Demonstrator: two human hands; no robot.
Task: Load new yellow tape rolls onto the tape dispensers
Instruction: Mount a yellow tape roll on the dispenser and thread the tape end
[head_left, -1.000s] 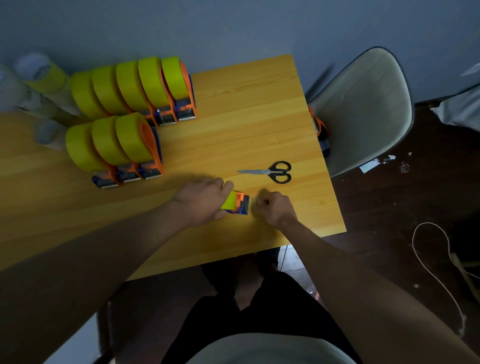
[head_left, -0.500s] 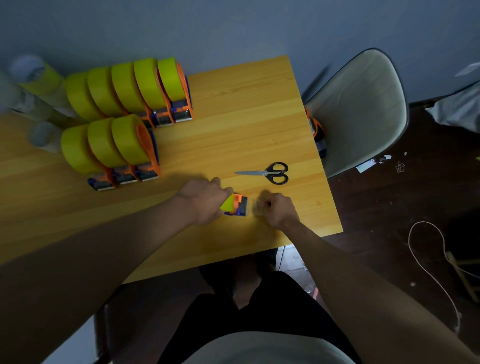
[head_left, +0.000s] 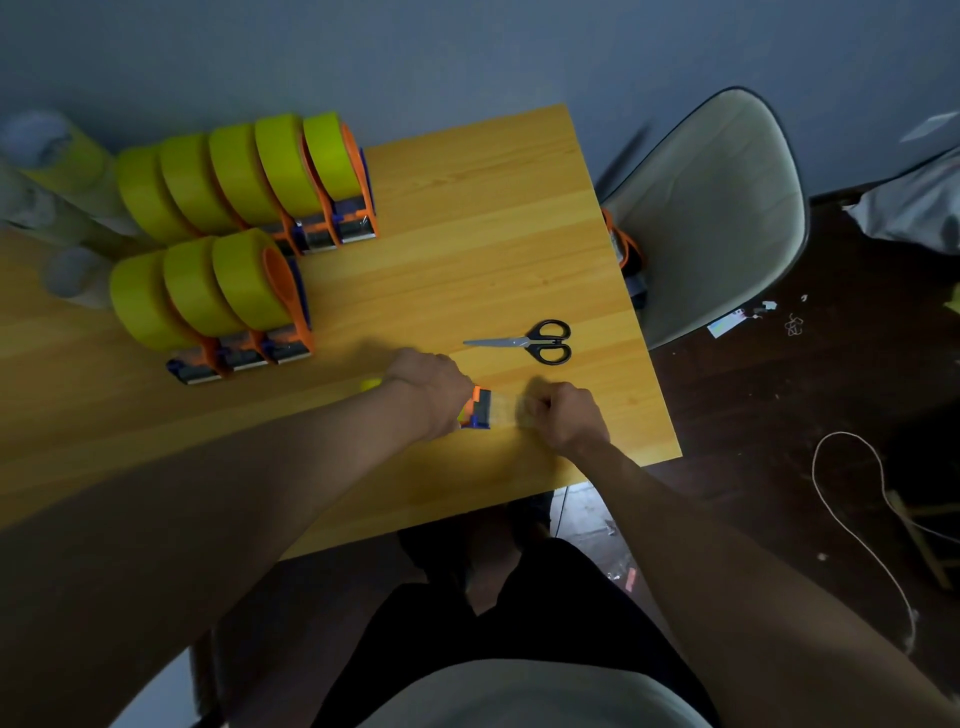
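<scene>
A wooden table (head_left: 467, 218) fills the view; near its front edge the left hand (head_left: 434, 392) grips the dispenser (head_left: 480, 408), while the right hand (head_left: 563, 415) pinches the drawn-out tape strip (head_left: 511, 410); thin, sticky film, probably best held by its free end.

Scissors (head_left: 524, 342) on table (head_left: 467, 218); dispensers (head_left: 249, 244) left

A wooden desk (head_left: 467, 218) carries two rows of loaded tape dispensers (head_left: 244, 291) at its far left, black-handled scissors (head_left: 530, 343) near its right edge, and one dispenser (head_left: 480, 408) near the front edge.
</scene>
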